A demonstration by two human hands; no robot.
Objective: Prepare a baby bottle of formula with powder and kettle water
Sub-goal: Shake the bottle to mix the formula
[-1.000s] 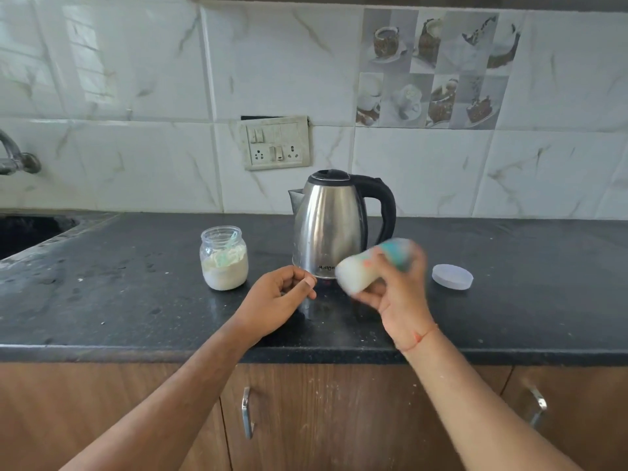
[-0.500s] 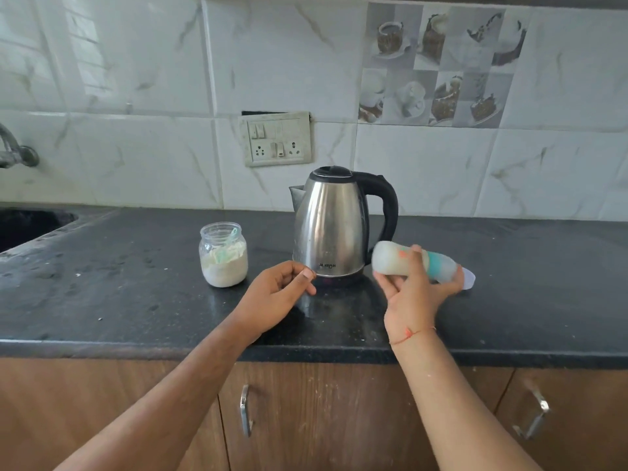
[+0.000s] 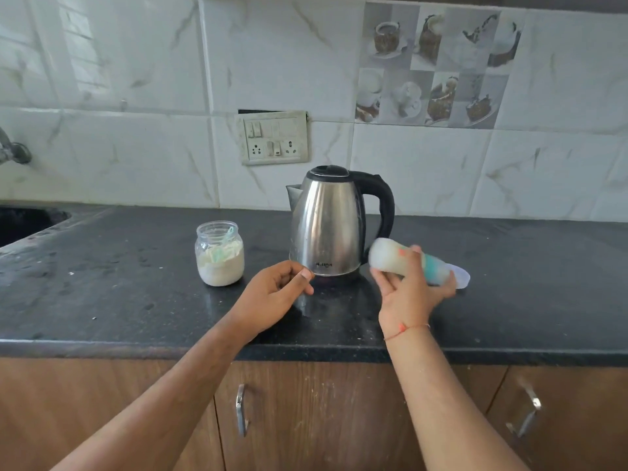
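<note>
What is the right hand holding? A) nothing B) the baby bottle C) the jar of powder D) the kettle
B: the right hand grips the baby bottle, lying sideways and full of milky liquid, while the kettle and the jar stand untouched on the counter.

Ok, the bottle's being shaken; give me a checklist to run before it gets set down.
1. Right hand grip on the bottle: ok, fingers wrapped round it.
2. Bottle's teal collar on: ok; tightness cannot tell.
3. Powder dissolved: cannot tell, contents milky, image blurred.
4. Bare counter for set-down: ok.
5. Left hand free: ok, holds nothing.
6. Powder jar closed: not ok, open, scoop inside.
</note>
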